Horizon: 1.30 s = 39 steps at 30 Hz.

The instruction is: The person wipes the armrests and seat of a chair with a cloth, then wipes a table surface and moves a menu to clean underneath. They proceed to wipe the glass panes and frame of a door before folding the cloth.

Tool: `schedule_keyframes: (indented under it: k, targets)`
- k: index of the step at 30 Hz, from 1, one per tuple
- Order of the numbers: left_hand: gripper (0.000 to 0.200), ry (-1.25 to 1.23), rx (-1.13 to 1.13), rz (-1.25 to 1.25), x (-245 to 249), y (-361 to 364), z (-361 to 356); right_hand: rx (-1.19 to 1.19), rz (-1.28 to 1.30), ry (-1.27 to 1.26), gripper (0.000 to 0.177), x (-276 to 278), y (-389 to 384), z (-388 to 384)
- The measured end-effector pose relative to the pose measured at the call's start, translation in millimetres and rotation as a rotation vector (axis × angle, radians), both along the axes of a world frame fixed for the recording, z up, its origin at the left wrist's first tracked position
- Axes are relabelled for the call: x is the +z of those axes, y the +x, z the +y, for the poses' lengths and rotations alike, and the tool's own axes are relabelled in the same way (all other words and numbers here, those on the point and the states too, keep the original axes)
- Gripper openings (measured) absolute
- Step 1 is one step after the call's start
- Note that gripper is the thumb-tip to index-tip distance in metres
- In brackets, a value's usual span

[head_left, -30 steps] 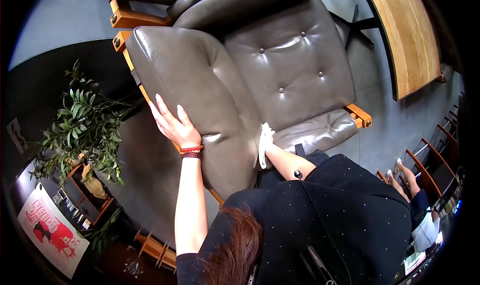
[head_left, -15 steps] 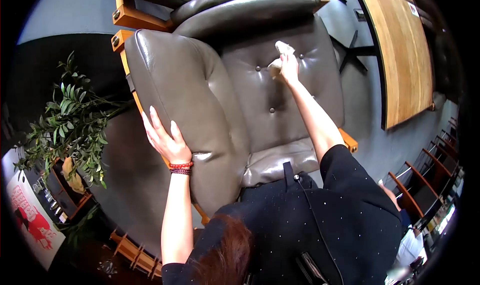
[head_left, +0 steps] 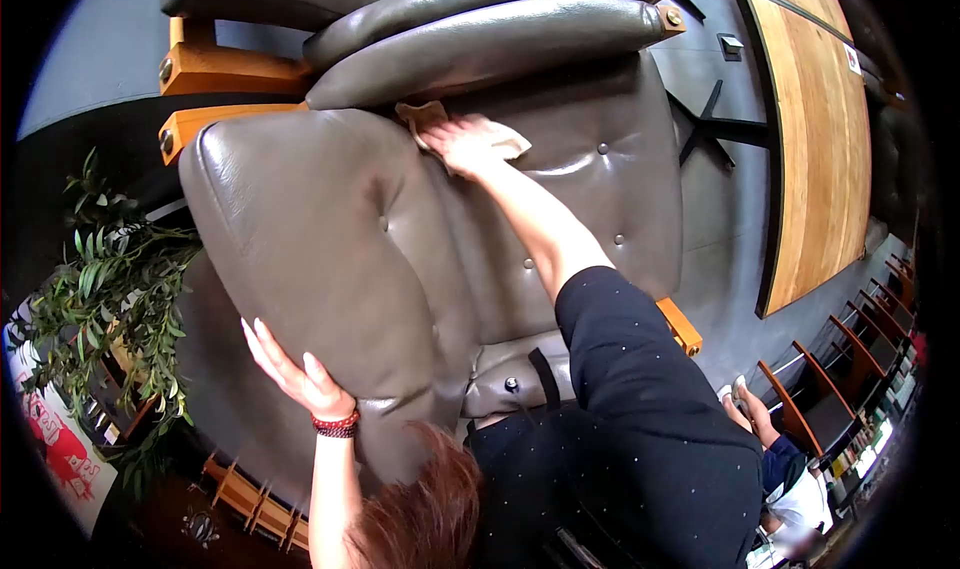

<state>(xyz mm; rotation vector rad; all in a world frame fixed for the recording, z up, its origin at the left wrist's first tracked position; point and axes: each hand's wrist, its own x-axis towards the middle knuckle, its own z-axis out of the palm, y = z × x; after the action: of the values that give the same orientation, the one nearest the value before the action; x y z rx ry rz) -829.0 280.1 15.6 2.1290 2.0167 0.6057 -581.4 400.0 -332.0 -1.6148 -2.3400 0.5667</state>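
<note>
Because the right hand [head_left: 465, 147] works at the far inner corner of the leather sofa, I judge that the left hand [head_left: 305, 384] is set on the backrest cushion [head_left: 300, 219] as a brace. The left-hand grip is released: fingers extended, palm against the leather, nothing held. The right hand holds a pale cloth [head_left: 515, 146] beneath its fingers, with loose ends projecting on both sides; this hold probably spreads contact across the surface. Cloth position: where the button-tufted seat cushion [head_left: 640, 194] meets the backrest, near the far padded armrest [head_left: 490, 54]. Markings: the poster [head_left: 60, 454] bears red lettering that I cannot read reliably. The label on the wooden table [head_left: 820, 159] is too small to read. I can identify no brand.
</note>
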Motion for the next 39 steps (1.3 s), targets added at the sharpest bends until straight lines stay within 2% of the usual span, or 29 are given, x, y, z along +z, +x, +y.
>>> schedule_keyframes:
  k: [1,2,6,8,10,12,13,14,16,17,18,19,20,21,22,24,25,26,28,29,31,33,39]
  targets:
    - [0.067,-0.012,0.016,-0.002,1,1,0,-0.014,-0.123,-0.21,0.043,13,16,10]
    - [0.069,-0.021,0.032,-0.004,1,1,0,-0.195,-0.078,-0.318,0.042,17,34,18]
    - [0.072,-0.04,0.076,0.002,-1,0,-3,-0.535,-0.129,-0.49,0.044,-2,153,29]
    - [0.072,-0.04,0.065,0.003,0,1,-3,-0.526,-0.33,-0.525,0.047,0,219,9]
    - [0.072,-0.037,0.066,-0.007,-1,3,-2,-0.415,-0.58,-0.42,0.049,12,269,-16]
    - [0.072,-0.037,0.068,-0.019,-1,5,-3,-0.901,-0.256,-0.486,0.051,31,293,-27]
    - [0.072,-0.041,0.07,-0.021,-1,4,-4,-1.356,0.171,-0.504,0.052,34,300,-36]
    - [0.073,-0.043,0.073,-0.023,-1,4,-4,-1.366,0.009,-0.343,0.052,-22,328,-59]
    - [0.073,-0.03,0.074,-0.028,-4,4,-2,-1.316,-0.195,-0.181,0.054,-75,355,-83]
    - [0.074,-0.026,0.071,-0.027,-4,5,-1,-1.265,-0.241,-0.191,0.057,-71,353,-88]
    - [0.074,-0.022,0.071,-0.024,-4,6,-1,-1.277,-0.198,-0.05,0.058,-74,340,-85]
    - [0.074,-0.017,0.063,-0.031,-3,7,0,-1.256,-0.082,-0.079,0.056,-59,319,-76]
    - [0.075,-0.02,0.064,-0.02,-3,6,0,-1.139,-0.138,0.01,0.048,-47,292,-69]
    - [0.075,-0.021,0.062,-0.011,-3,5,0,-0.884,-0.363,0.18,0.037,-55,268,-69]
    - [0.074,-0.017,0.055,-0.009,-4,4,0,-0.758,-0.272,0.095,0.025,-19,235,-60]
    - [0.074,-0.007,0.039,-0.007,-5,3,0,-0.501,-0.175,-0.266,0.019,30,167,-31]
    - [0.073,-0.003,0.037,0.004,-4,3,1,-0.472,-0.322,-0.269,0.019,52,126,-26]
    - [0.073,-0.003,0.036,0.017,-4,4,2,-0.517,-0.139,0.246,0.022,0,97,-28]
    - [0.071,0.012,0.015,0.026,-5,2,1,-0.444,-0.008,-0.128,0.027,17,38,-27]
    - [0.071,0.012,0.013,0.019,-5,2,2,-0.282,-0.024,-0.294,0.035,46,22,-25]
    - [0.07,0.009,0.01,-0.001,-3,6,3,-0.195,0.118,0.145,0.044,-4,-28,-68]
    - [0.066,0.021,-0.02,0.003,-4,3,2,-0.181,0.112,0.028,0.05,16,-42,-98]
    - [0.057,0.045,-0.071,0.019,-2,4,2,-0.078,0.257,-0.152,0.041,23,-41,-197]
